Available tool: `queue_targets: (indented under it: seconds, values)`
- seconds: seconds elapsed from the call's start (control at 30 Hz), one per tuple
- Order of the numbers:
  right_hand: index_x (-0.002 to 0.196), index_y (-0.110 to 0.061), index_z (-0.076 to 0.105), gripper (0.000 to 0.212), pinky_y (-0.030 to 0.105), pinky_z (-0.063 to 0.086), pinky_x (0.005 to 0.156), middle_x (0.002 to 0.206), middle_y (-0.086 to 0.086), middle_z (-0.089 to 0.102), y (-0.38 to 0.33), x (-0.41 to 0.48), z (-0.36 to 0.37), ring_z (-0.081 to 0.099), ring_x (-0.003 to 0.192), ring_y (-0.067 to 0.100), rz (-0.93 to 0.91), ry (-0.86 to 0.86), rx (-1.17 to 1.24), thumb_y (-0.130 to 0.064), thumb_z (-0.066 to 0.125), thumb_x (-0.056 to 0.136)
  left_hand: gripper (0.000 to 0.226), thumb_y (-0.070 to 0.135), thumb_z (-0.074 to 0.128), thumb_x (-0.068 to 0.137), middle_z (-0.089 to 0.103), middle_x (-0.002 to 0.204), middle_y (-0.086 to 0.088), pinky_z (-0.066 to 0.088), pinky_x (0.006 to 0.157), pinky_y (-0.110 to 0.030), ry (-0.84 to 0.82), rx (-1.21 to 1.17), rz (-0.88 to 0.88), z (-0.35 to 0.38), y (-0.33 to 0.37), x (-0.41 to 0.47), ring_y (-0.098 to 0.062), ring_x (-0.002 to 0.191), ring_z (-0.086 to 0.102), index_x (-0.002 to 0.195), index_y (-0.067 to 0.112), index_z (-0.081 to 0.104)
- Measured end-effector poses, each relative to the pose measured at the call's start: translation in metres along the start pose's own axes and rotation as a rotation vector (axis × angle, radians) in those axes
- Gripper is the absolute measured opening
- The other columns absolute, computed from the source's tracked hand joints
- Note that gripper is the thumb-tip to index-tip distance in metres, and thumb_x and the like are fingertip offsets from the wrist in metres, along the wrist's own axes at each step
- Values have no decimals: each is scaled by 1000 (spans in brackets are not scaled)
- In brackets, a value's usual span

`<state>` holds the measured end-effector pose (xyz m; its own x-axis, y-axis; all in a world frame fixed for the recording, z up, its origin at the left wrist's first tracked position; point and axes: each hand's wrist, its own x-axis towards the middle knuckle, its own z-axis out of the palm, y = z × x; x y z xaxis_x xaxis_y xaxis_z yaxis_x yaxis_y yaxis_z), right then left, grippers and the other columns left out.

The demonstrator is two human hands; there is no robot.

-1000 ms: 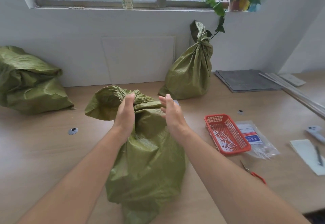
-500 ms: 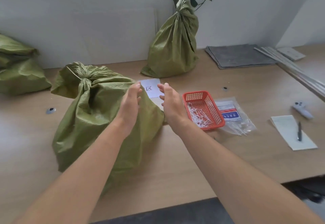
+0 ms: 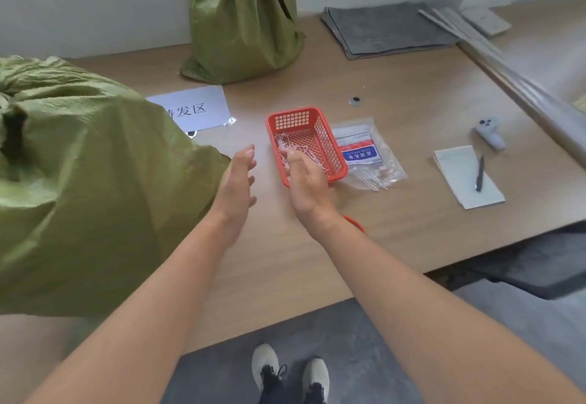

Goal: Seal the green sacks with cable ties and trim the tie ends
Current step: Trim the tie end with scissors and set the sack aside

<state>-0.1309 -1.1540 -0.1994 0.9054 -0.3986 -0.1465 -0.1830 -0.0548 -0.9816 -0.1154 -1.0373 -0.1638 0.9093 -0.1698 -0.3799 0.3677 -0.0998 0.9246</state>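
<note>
A red basket (image 3: 333, 149) holding white tie offcuts (image 3: 283, 147) sits on the table (image 3: 412, 92), with a clear bag of cable ties (image 3: 369, 154) just beside its right side. The right hand (image 3: 306, 181), fingers relaxed, hangs over the basket's near left corner; the left hand (image 3: 236, 181), also loose and holding nothing, is just left of the basket. A large green sack (image 3: 79, 181) lies farther left of the basket, and an upright green sack (image 3: 244, 23) stands behind it.

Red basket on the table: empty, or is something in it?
Not empty. Thin white strips lie heaped inside the red basket, partly behind the right hand.
</note>
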Motion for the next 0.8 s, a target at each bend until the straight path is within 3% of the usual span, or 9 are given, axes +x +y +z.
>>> queue_targets:
  seconds: [0.1,0.13,0.2,0.3,0.4,0.47,0.53,0.6,0.8]
  values:
    - [112,-20,72,38,42,49,107,112,-3,73,19,3,-16,66,115,20,36,94,-5,-39,41,103,51,63,39,91,54,139,14,37,117,-52,-60,11,-31,21,-16,11,-17,136,47,135,47,55]
    - [112,-14,72,37,41,50,104,113,4,75,27,4,-21,66,113,23,42,115,-8,-36,42,105,33,59,37,98,56,131,19,36,117,-51,-76,15,-42,27,-21,14,-17,135,47,123,52,57]
    - [109,-5,70,30,34,51,95,107,10,74,45,5,-33,67,103,17,70,163,-33,-24,47,107,21,58,37,100,55,120,28,36,115,-49,-111,19,-65,39,-33,18,-18,133,46,107,57,56]
    - [114,-12,70,20,4,43,72,97,-9,69,71,5,-49,60,78,-17,133,192,-88,-18,53,105,41,64,35,83,55,125,24,38,113,-46,-157,26,-118,53,-52,23,-17,132,46,118,55,54]
    - [121,-16,70,24,1,40,67,104,-6,70,97,6,-62,59,79,-13,197,193,-168,-18,56,102,59,65,34,79,52,140,11,37,115,-45,-153,38,-149,67,-71,30,-16,136,46,134,48,49]
    - [118,-21,70,25,4,43,75,113,-4,71,113,11,-70,63,91,-1,226,197,-245,-18,58,97,71,66,34,78,50,146,7,36,117,-47,-140,52,-175,77,-82,36,-17,138,45,144,43,46]
    - [114,-21,72,26,24,51,93,118,-1,71,129,16,-77,66,103,13,252,197,-310,-16,60,91,79,66,35,78,49,149,6,35,118,-49,-119,57,-204,86,-93,40,-19,139,45,152,39,44]
    - [110,-23,72,26,36,52,98,115,1,71,147,20,-81,67,103,18,293,186,-378,-15,62,87,82,66,37,78,50,149,5,35,118,-50,-90,49,-232,94,-106,43,-19,138,46,154,37,43]
    - [96,-32,69,18,38,52,99,108,2,62,189,24,-102,66,102,23,365,200,-572,-17,65,86,84,64,40,75,51,149,3,37,117,-48,-46,2,-304,118,-139,48,-20,138,47,153,34,44]
